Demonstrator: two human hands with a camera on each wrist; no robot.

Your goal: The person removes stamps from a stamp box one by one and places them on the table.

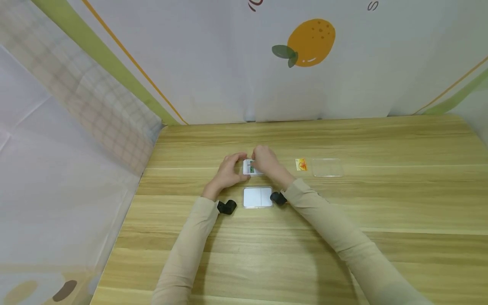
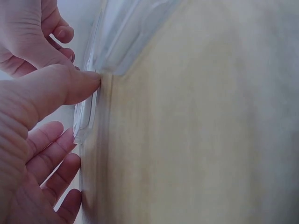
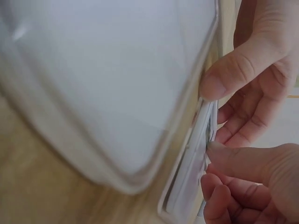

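A shallow clear case with a white insert point(image 1: 246, 166) lies on the table. My left hand point(image 1: 228, 171) holds it by the left end, thumb on the near edge and a finger on the far edge. In the left wrist view its thumb point(image 2: 86, 85) presses the case's rim. On the insert is a small green-patterned stamp point(image 1: 252, 167). My right hand point(image 1: 267, 162) is bent over the case, its thumb point(image 3: 224, 156) and curled fingertips meeting at the stamp; the hand partly covers it. A second clear case with a white insert point(image 1: 253, 197) lies closer to me.
To the right lie a yellow-orange stamp point(image 1: 301, 164) and a clear plastic cover point(image 1: 328, 167). Black wrist cameras point(image 1: 227, 207) hang below both wrists, the right one close to the nearer case. A printed curtain point(image 1: 228, 63) stands behind the wooden table point(image 1: 259, 254).
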